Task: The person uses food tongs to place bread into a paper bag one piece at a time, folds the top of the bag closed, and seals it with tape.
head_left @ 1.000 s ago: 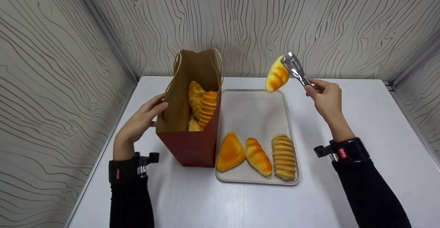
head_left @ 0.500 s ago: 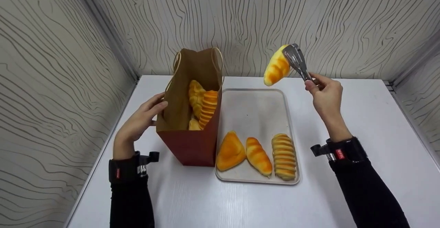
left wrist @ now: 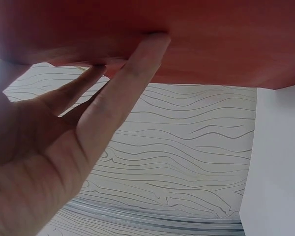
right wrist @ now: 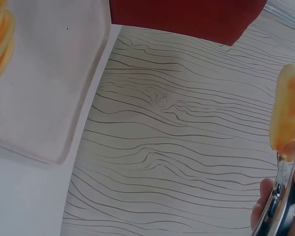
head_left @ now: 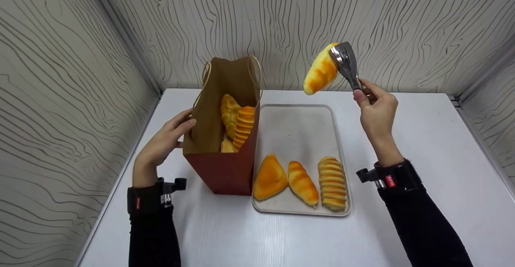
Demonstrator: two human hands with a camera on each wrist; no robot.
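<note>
Two-o'clock bread (head_left: pixel 321 71) is needing steady pressure: right hand (head_left: pixel 378 112) is gripping tongs (head_left: pixel 347 62); left hand (head_left: pixel 162 141), seemingly uncurled, is bracing the bag (head_left: pixel 231 173).

Dark red bag (head_left: pixel 229 174), white counter (head_left: pixel 217 234).
Bag interior (head_left: pixel 209 134) plain brown. Held roll (head_left: pixel 320 71): pale yellow, orange bands; tongs (head_left: pixel 346 57) silver. Tray (head_left: pixel 297 138) light grey-beige. Triangular bun (head_left: pixel 270 178) orange, yellower at edges; middle roll (head_left: pixel 303 183) yellow with orange bands; ribbed loaf (head_left: pixel 332 184) striped tan and brown-gold. Walls (head_left: pixel 289 21) off-white, wavy grey-brown grain lines. Sleeves (head_left: pixel 155 239) black; wrist straps (head_left: pixel 149 200) black, each with a small red tag (head_left: pixel 138 203).
</note>
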